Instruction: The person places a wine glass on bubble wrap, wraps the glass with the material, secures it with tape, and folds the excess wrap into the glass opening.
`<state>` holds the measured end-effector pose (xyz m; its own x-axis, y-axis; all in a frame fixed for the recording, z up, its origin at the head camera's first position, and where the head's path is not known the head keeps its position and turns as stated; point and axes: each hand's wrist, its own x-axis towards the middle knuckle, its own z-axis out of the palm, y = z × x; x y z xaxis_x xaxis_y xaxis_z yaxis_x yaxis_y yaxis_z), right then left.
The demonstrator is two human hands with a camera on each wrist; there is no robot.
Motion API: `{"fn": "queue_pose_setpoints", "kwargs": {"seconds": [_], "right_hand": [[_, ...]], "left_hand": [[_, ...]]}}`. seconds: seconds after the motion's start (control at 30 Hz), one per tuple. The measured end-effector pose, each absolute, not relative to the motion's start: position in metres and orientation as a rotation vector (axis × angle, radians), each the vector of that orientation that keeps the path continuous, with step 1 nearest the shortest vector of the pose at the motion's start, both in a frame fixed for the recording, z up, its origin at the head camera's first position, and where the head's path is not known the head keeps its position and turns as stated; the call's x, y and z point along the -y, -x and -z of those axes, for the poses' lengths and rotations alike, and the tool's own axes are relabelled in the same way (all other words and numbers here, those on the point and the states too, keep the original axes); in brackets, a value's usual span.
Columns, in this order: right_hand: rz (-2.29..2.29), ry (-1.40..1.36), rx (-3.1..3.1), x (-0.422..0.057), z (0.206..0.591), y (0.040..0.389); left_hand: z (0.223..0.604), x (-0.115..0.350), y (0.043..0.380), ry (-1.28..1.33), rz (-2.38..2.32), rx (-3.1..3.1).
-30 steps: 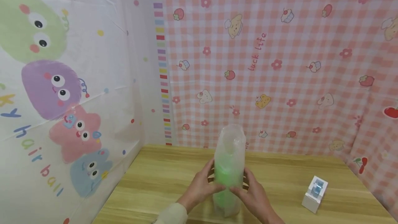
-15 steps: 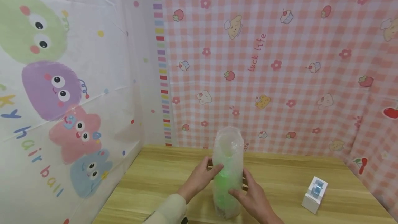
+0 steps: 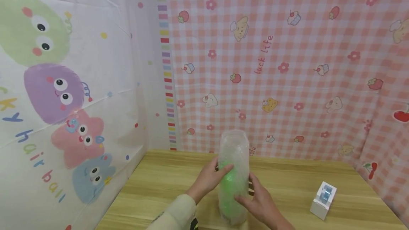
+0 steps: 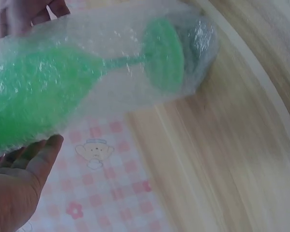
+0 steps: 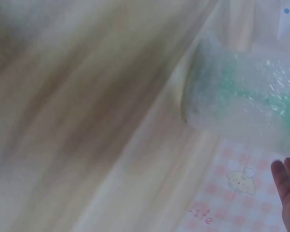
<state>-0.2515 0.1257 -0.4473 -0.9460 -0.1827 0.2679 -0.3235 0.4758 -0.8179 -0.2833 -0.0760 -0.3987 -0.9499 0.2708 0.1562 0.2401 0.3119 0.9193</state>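
Note:
A green stemmed goblet (image 4: 43, 82) lies inside a roll of bubble wrap (image 3: 234, 144), its bowl, thin stem and round foot showing through in the left wrist view. In the head view the wrapped goblet stands nearly upright at the table's near side. My left hand (image 3: 209, 178) grips its left side around mid-height, thumb across the front. Lower down, my right hand (image 3: 261, 201) holds the right side with its thumb on the front. Fingers behind the wrap are partly hidden. Beyond the goblet's foot, the wrap's end is bunched.
On the right of the wood-grain table (image 3: 287, 176) sits a small white tape dispenser (image 3: 323, 200) with a bluish roll. A pink checked cloth (image 3: 281, 45) hangs behind the table, and a white cartoon-print cloth (image 3: 124, 81) hangs at the left.
My left hand has slid up the wrapped goblet, its thumb now higher on the front. My right hand keeps nearly the same hold. The tape dispenser has not moved.

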Motion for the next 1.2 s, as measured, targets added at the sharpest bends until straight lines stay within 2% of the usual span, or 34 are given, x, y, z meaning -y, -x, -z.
{"fn": "queue_pose_setpoints", "kwargs": {"seconds": [0.43,0.63,1.2], "right_hand": [[-1.680,-0.555,2.457,-0.125,0.394,0.268],[-1.672,-0.444,2.456,-0.122,0.395,0.269],[-1.660,-0.387,2.452,-0.121,0.398,0.274]], "left_hand": [[0.396,0.084,0.288,-0.536,-1.749,-2.549],[0.396,0.087,0.288,-0.627,-1.712,-2.476],[0.392,0.073,0.288,-0.530,-1.752,-2.651]]}}
